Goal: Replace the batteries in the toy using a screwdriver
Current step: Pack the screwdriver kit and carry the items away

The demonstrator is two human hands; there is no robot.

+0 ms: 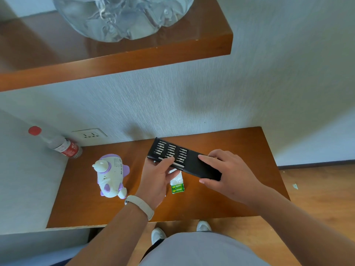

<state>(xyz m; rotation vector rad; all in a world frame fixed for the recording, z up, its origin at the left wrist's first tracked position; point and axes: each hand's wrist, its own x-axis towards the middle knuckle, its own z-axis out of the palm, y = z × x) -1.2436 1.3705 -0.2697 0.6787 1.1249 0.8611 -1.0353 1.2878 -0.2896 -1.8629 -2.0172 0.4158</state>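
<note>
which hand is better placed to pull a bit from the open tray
Left hand, probably: its thumb rests on the exposed bit tray, while the right hand grips the black sleeve, steadying it.

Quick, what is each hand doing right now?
Left hand: pinches the pulled-out bit tray of the flat black plastic screwdriver case.
Right hand: grips that case's outer sleeve.

Grey textured wall (192,96), wooden shelf (134,56) above wooden table (221,204), wall socket (89,134), wood floor (322,192)
</note>
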